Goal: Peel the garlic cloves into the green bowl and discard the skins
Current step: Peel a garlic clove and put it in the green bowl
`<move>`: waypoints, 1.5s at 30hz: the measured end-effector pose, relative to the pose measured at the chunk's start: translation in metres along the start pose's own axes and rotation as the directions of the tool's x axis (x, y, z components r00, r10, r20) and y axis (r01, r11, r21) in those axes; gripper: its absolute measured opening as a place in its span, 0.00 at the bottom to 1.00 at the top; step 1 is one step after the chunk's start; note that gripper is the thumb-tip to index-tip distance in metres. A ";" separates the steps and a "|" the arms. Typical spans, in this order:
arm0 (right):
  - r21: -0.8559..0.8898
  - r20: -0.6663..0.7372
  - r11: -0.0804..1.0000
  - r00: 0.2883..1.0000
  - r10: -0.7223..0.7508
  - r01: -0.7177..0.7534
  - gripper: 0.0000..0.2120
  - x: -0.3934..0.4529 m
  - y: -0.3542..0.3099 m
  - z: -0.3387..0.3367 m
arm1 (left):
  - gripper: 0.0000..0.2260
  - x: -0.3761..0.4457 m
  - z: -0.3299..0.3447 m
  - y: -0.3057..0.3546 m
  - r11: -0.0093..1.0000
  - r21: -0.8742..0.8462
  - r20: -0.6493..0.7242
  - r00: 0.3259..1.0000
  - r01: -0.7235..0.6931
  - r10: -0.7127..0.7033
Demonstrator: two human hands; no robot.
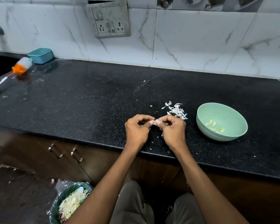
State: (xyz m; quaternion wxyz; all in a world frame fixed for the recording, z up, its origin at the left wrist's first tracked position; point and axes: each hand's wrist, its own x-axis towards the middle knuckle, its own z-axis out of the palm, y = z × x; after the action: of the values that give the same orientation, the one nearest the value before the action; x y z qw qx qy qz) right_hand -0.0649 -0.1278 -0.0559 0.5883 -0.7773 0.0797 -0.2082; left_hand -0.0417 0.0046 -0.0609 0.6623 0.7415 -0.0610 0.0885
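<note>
Centre frame, I see the left hand (137, 129) and right hand (173, 128) meet over the counter (87, 101), both pinching one clove (155, 122) between thumbs and fingertips. Clove mostly hidden; I cannot tell its long axis. Skins (175, 110) lie just above the right hand. Bowl (233, 113) sits right, holding peeled cloves. Counter edge runs below the wrists; bare counter lies to the left. Bin (55, 210) sits lower left.
</note>
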 end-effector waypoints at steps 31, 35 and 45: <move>-0.198 -0.022 0.958 0.977 -0.214 0.206 0.09 -0.003 -0.001 0.001 | 0.07 -0.004 0.000 0.011 0.982 -0.135 0.174 0.979 0.130 -0.106; -0.181 -0.008 0.957 0.973 -0.231 0.225 0.09 -0.003 -0.001 0.002 | 0.09 -0.003 0.002 0.012 0.977 -0.159 0.159 0.980 0.143 -0.118; -0.381 0.083 0.807 0.885 -0.457 0.452 0.06 -0.014 -0.002 0.007 | 0.03 0.002 -0.005 0.011 0.928 -0.301 0.099 0.975 0.220 -0.199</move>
State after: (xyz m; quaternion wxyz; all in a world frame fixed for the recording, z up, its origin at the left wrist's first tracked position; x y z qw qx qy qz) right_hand -0.0747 -0.1160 -0.0592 0.3543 -0.8734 -0.0650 -0.3278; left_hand -0.0418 0.0082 -0.0493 0.7736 0.6332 -0.0167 -0.0185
